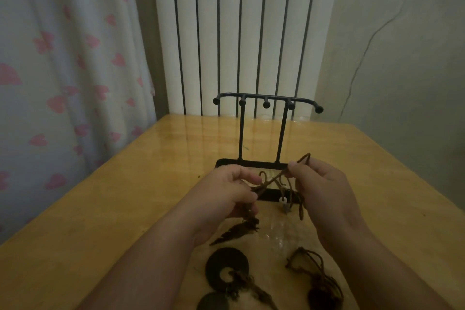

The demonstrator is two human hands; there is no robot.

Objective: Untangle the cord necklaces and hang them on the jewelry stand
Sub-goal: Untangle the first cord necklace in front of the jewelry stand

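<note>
Curtain (63, 70): left of the frame, pale with pink hearts.
Worktop (125, 196): yellow wood, glossy.
Left hand (234, 191): yours, centre of the frame, fingers curled round the brown cord necklace (273, 178); a dark leaf pendant (236, 233) dangles beneath it.
Ring pendant (226, 269): lower centre, flat on the worktop.
Jewelry stand (266, 106): black, upright just behind your hands, five ball-tipped pegs.
White pendant (283, 200): hangs from the cords between your hands.
Right hand (319, 189): yours, pinching the same cord's loop, pulling it taut.
Second necklace (322, 282): lower right, heaped on the worktop.
</note>
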